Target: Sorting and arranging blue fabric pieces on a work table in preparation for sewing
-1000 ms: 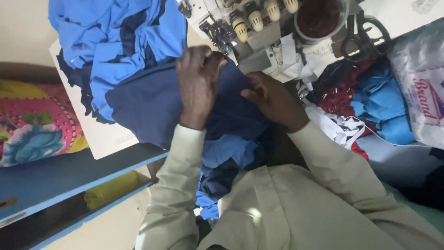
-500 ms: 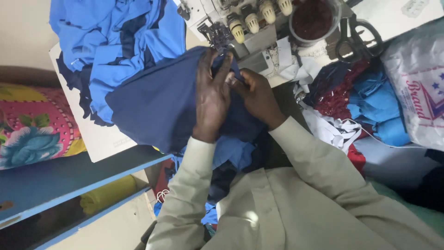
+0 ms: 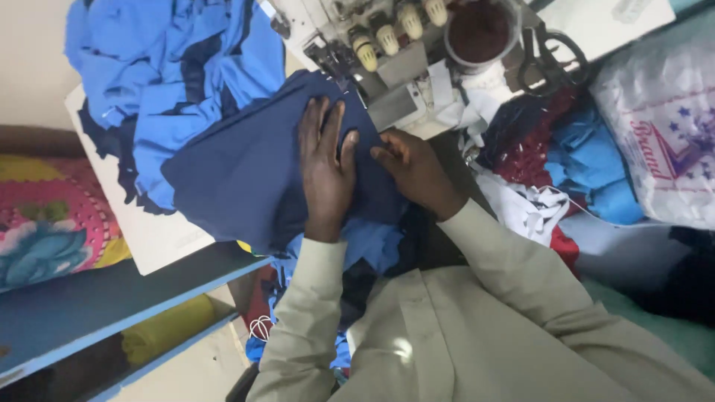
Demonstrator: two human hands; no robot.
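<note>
Hands first: my left hand (image 3: 325, 171) lies flat, fingers spread, pressing down on the navy blue fabric (image 3: 246, 175) right in front of the sewing machine (image 3: 380, 45). My right hand (image 3: 413, 171) sits just beside it with fingers curled, pinching the edge of the same navy piece near the machine's foot. That fabric is spread over the white machine table (image 3: 149, 231), its far edge touching the machine and its near edge hanging off toward my lap. Behind it, to the left, there's a heap of brighter blue cloth (image 3: 149, 82) piled on the table. Black scissors (image 3: 551, 52) rest at the right of the machine, next to a round tub of dark red stuff (image 3: 477, 30). More scraps in red, blue and white (image 3: 551, 171) are bunched on the right, near a white plastic bag (image 3: 663, 141).
</note>
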